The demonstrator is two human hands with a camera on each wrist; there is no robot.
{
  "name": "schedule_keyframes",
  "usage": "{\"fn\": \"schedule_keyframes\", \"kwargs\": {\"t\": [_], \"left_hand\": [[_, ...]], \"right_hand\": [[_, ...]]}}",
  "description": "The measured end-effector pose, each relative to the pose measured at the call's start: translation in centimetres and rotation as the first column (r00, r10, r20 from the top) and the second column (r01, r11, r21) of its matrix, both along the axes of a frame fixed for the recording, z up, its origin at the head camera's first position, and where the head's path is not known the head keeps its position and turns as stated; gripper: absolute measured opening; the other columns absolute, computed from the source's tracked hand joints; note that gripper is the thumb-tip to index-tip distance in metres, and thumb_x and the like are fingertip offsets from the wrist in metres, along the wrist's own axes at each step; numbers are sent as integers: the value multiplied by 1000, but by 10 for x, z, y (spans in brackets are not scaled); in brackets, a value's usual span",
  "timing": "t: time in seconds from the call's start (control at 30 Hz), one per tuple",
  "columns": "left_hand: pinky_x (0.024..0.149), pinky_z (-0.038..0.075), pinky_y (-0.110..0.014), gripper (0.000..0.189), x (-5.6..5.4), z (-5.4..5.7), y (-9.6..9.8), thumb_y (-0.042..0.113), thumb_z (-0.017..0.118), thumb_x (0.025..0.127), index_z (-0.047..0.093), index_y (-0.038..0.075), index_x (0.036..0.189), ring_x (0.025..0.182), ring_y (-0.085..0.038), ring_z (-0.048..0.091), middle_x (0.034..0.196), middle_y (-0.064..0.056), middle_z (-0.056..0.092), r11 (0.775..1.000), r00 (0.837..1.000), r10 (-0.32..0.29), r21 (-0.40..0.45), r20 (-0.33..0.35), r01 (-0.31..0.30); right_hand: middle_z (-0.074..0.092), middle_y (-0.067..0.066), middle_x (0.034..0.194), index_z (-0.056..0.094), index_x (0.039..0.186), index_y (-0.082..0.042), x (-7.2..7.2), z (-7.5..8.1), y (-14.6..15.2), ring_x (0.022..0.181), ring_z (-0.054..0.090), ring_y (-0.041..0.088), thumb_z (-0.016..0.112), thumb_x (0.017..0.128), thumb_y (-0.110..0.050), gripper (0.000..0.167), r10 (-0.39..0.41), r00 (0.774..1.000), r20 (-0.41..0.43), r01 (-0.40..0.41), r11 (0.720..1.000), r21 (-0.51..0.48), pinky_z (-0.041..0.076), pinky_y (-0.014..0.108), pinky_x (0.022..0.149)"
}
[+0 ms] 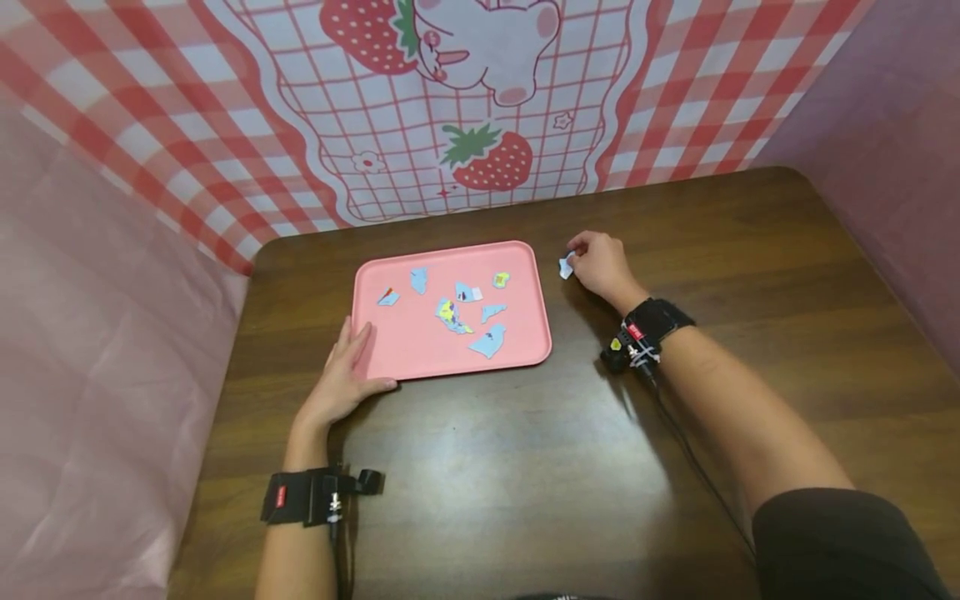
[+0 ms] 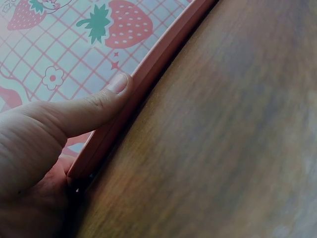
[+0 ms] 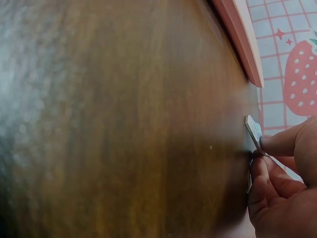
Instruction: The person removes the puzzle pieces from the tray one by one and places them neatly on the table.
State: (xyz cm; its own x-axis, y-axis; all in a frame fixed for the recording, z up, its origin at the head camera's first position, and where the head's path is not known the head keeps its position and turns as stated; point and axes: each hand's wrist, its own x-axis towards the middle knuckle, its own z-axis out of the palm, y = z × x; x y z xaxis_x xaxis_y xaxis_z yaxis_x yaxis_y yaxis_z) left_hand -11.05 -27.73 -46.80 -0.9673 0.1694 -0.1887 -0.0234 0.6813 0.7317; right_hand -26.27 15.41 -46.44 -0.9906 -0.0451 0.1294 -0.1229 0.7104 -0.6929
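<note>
A pink tray (image 1: 420, 358) lies on the brown table. My left hand (image 1: 341, 379) rests at its near left corner, fingers spread over the left rim and thumb along the front edge. In the left wrist view, the thumb (image 2: 99, 106) touches the tray's rim (image 2: 153, 64). Right of the tray, my right hand (image 1: 602, 265) pinches a small light blue puzzle piece (image 1: 566, 267) between thumb and fingers. The right wrist view shows that thin, flat piece (image 3: 253, 130) tilted in the fingertips, close over the table.
Several irregular light blue puzzle pieces lie spread in the tray, among them a yellow-marked one (image 1: 501, 280), a red-marked one (image 1: 388, 297) and a larger one (image 1: 489, 341). Behind the table hangs a checked strawberry cloth (image 1: 555, 158). A cable (image 1: 693, 458) trails from the right wrist.
</note>
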Motion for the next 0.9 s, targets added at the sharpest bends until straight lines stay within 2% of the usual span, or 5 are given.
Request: {"fn": "schedule_keyframes", "kwargs": {"t": [0.33, 0.9], "left_hand": [[114, 11, -69, 111, -1, 0, 1, 42, 87, 78, 20, 13, 162, 152, -43, -3, 168, -10, -11, 1000, 1000, 0, -11, -8, 0], [113, 11, -70, 111, -1, -1, 0, 43, 87, 78, 21, 13, 162, 152, -44, -2, 169, -10, -11, 1000, 1000, 1, -16, -10, -2]], "right_hand": [[72, 22, 94, 72, 100, 6, -1, -2, 1, 93, 65, 37, 67, 81, 1, 20, 36, 999, -35, -35, 999, 37, 46, 48, 89], [69, 24, 96, 72, 101, 7, 0, -3, 0, 96, 62, 39, 65, 83, 1, 20, 57, 998, -41, -55, 997, 61, 43, 49, 91]]}}
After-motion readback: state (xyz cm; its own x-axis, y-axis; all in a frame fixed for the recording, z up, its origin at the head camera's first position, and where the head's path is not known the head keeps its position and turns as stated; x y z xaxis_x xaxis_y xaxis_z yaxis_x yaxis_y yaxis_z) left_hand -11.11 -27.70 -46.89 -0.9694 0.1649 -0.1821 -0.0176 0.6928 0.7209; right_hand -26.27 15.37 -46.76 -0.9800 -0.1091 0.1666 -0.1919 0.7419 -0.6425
